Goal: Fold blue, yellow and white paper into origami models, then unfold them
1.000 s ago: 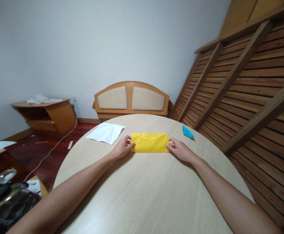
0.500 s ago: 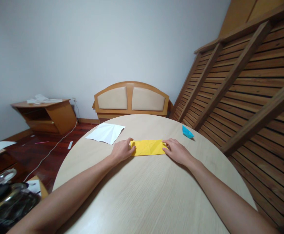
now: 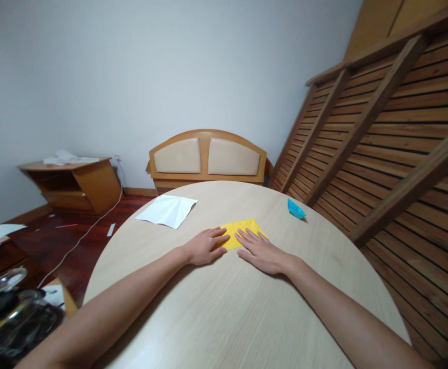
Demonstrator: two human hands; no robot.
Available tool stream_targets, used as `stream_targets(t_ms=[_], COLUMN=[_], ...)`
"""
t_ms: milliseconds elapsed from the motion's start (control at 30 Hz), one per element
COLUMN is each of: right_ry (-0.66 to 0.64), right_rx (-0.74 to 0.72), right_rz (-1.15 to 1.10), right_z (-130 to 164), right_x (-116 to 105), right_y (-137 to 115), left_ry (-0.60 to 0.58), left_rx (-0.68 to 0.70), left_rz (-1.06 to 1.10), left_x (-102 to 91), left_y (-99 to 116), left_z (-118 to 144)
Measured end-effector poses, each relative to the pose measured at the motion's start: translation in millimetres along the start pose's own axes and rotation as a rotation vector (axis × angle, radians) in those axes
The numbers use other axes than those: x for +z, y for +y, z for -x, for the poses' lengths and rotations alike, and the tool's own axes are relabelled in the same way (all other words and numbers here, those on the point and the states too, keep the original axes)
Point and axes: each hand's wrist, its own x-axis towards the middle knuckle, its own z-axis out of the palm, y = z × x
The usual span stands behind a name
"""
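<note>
Head view: a folded yellow paper [image 3: 240,231] lies flat at centre frame on the round worktop [image 3: 231,307]. The left hand [image 3: 205,246] and right hand [image 3: 260,251] rest open, palms down, pressing its near half. Judged light, thin, limp and easily creased; best taken by an edge or corner. White sheet [image 3: 167,210] upper left, blue folded piece [image 3: 296,208] upper right, both apart.

The folded paper [image 3: 239,231] lies on the bench [image 3: 231,312], with both hands side by side on its near part, the left hand [image 3: 205,247] to the left and the right hand [image 3: 261,252] to the right. A flat sheet [image 3: 167,210] lies further back on the left. A small paper boat [image 3: 296,209] sits further back on the right, near the bench edge.
</note>
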Motion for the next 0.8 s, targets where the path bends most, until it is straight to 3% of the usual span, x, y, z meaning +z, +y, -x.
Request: stream_targets(t_ms=[200, 300, 433, 533, 700, 800], right_ry=[0.140, 0.203, 0.126, 0.082, 0.107, 0.220], right_rx=[0.221, 0.152, -0.033, -0.042, 0.197, 0.317], right_rz=[0.129, 0.127, 0.041, 0.012, 0.062, 0.144], right_z=[1, -1, -4, -6, -6, -3], right_x=[-7, -4, 3, 5, 1, -4], right_y=[16, 10, -1, 3, 32, 44], left_ry=[-0.003, 0.003, 0.000, -0.004, -0.011, -0.010], left_rx=[0.128, 0.228, 0.310, 0.322, 0.318, 0.295], left_rz=[-0.039, -0.013, 0.025, 0.078, 0.096, 0.044], left_x=[-15.5, -18.6, -17.2, -16.9, -17.9, -17.5], left_y=[19, 29, 33, 33, 33, 32], left_z=[2, 1, -1, 0, 1, 1])
